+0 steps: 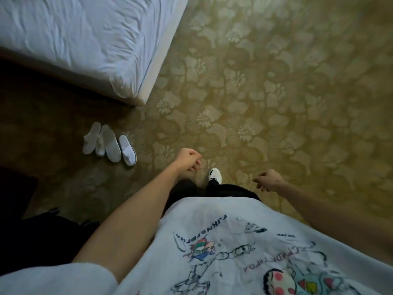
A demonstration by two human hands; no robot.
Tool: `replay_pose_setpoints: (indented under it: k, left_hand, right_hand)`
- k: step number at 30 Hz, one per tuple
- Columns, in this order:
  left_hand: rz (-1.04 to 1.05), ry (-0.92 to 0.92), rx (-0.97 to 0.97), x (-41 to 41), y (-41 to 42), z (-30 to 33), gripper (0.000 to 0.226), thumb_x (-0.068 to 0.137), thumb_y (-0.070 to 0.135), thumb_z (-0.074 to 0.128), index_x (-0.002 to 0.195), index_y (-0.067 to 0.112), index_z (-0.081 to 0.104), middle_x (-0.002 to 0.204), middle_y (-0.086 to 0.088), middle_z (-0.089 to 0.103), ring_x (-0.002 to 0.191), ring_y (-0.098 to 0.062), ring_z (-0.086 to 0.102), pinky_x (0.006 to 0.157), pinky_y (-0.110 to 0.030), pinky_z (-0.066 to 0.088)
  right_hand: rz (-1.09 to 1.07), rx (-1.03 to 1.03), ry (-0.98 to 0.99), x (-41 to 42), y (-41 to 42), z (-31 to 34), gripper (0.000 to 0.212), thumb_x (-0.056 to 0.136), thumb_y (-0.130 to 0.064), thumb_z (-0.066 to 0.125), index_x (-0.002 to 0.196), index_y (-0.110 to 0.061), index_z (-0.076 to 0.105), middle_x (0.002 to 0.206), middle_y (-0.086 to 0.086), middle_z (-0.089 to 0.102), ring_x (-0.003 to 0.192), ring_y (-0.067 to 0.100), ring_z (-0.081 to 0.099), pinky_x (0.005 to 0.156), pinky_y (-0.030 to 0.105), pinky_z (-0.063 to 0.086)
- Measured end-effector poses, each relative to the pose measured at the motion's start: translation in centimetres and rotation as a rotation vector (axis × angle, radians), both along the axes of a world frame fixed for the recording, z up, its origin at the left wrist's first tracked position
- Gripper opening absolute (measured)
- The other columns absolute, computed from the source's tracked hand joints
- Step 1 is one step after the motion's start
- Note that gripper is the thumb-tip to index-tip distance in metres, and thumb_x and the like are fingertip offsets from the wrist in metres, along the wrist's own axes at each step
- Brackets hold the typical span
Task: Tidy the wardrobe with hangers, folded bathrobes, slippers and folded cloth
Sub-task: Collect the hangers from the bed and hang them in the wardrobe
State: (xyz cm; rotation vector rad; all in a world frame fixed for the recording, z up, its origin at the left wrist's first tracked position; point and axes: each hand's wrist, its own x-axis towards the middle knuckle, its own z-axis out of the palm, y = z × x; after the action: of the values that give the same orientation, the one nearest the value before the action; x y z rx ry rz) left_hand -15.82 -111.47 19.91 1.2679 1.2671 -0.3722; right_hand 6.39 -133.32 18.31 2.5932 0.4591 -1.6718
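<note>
- Our left grip hangs over the carpet with the fingers loosely curled inward and nothing held in them; the bare forearm runs down from it toward the lower left of the view.
- Our right grip is likewise loosely curled, knuckles up, with nothing between the fingers; it hangs well apart from the left one, on the other side of our body.
- At far left, a dark piece of furniture sits in shadow, and we cannot tell what it is.
- Above it, the corner of a bed fills the upper left, covered with a wrinkled white sheet that is drawn down over the corner.
- On the floor below the bed corner we see the white slippers: four of them in a loose row, soles or uppers pale against the carpet. The two on the left overlap one another, the third lies against them, and the fourth lies just beside the third, toe pointing toward us.
- The slippers lie to the left of our left grip, near it but not touched by it.
- Between the two grips a white shoe shows on one foot, below a dark trouser leg.
- The olive carpet with its pale flower pattern spreads across the whole right side.
- At the bottom, our white printed T-shirt with cartoon drawings fills the view.
</note>
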Motion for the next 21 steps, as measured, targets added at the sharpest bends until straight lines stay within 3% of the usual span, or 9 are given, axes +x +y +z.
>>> replay_pose_setpoints:
  k: [5, 10, 12, 15, 18, 21]
  left_hand:
    - [-0.007, 0.118, 0.080, -0.6, 7.2, -1.2, 0.020, 0.101, 0.010, 0.050, 0.105, 0.002, 0.067, 0.078, -0.006, 0.067, 0.056, -0.014, 0.058, 0.046, -0.021, 0.045]
    - [-0.033, 0.285, 0.030, -3.9, 13.7, -3.4, 0.019, 0.102, 0.015, 0.052, 0.099, 0.007, 0.068, 0.086, -0.008, 0.069, 0.064, -0.017, 0.061, 0.059, -0.027, 0.051]
    - [-0.041, 0.332, -0.006, -4.7, 17.1, -4.7, 0.018, 0.102, 0.015, 0.053, 0.094, 0.010, 0.068, 0.083, -0.007, 0.070, 0.064, -0.017, 0.063, 0.066, -0.031, 0.055]
    - [0.000, 0.354, -0.050, -4.5, 23.7, -6.2, 0.019, 0.101, 0.014, 0.053, 0.094, 0.007, 0.070, 0.086, -0.012, 0.071, 0.065, -0.020, 0.064, 0.065, -0.032, 0.055]
    - [0.032, 0.343, -0.041, -2.3, 30.6, -5.7, 0.021, 0.100, 0.013, 0.054, 0.095, 0.005, 0.073, 0.088, -0.015, 0.072, 0.067, -0.023, 0.064, 0.059, -0.028, 0.053]
    - [0.086, 0.273, -0.020, 2.7, 38.4, -4.1, 0.019, 0.099, 0.013, 0.054, 0.096, 0.005, 0.071, 0.080, -0.009, 0.069, 0.061, -0.020, 0.061, 0.051, -0.024, 0.048]
  right_hand:
    - [0.040, 0.168, 0.015, 2.8, 13.1, 1.2, 0.026, 0.096, -0.025, 0.059, 0.092, -0.003, 0.074, 0.085, 0.006, 0.075, 0.062, 0.011, 0.063, 0.056, 0.023, 0.050]
    - [0.109, 0.378, 0.133, 2.2, 29.6, 2.5, 0.023, 0.095, -0.026, 0.059, 0.094, -0.008, 0.073, 0.085, 0.006, 0.074, 0.068, 0.012, 0.066, 0.069, 0.029, 0.057]
    - [0.146, 0.417, 0.159, 2.3, 36.0, 2.4, 0.022, 0.094, -0.024, 0.058, 0.092, -0.008, 0.074, 0.085, 0.007, 0.075, 0.066, 0.010, 0.066, 0.066, 0.027, 0.057]
    - [0.197, 0.410, 0.162, 3.4, 44.4, 2.0, 0.020, 0.094, -0.022, 0.055, 0.097, -0.013, 0.073, 0.086, 0.004, 0.076, 0.061, 0.007, 0.065, 0.054, 0.019, 0.050]
    - [0.217, 0.301, 0.148, 5.8, 50.1, 2.1, 0.024, 0.094, -0.022, 0.056, 0.102, -0.008, 0.073, 0.086, 0.006, 0.076, 0.065, 0.012, 0.067, 0.063, 0.026, 0.057]
    - [0.227, 0.222, 0.122, 9.4, 55.0, 2.6, 0.025, 0.096, -0.023, 0.057, 0.107, -0.006, 0.071, 0.086, 0.005, 0.074, 0.066, 0.012, 0.067, 0.057, 0.022, 0.053]
